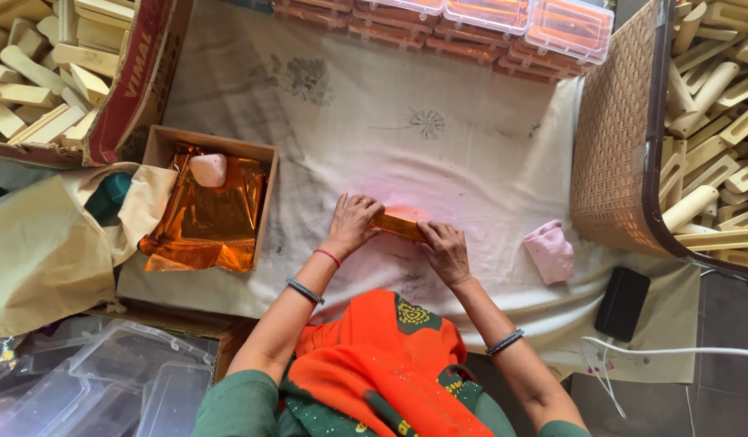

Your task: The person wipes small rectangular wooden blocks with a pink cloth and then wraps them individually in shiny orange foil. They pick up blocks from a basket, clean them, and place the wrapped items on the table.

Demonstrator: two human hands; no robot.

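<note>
While both the left hand (351,224) and right hand (445,249) press flat on the orange foil-wrapped bar (396,226), uneven pressure could tear the foil or slide it across the cloth (374,146).

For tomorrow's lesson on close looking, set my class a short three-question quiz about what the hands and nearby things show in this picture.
1. True or false: both the left hand and the right hand touch the orange foil-wrapped bar.
2. What lies on the orange foil sheets in the small cardboard box?
A. a pink block
B. a spoon
C. a cup
3. Fill in: the folded pink cloth lies to the person's ____ side.

Key: 1 true; 2 A; 3 right.
</note>
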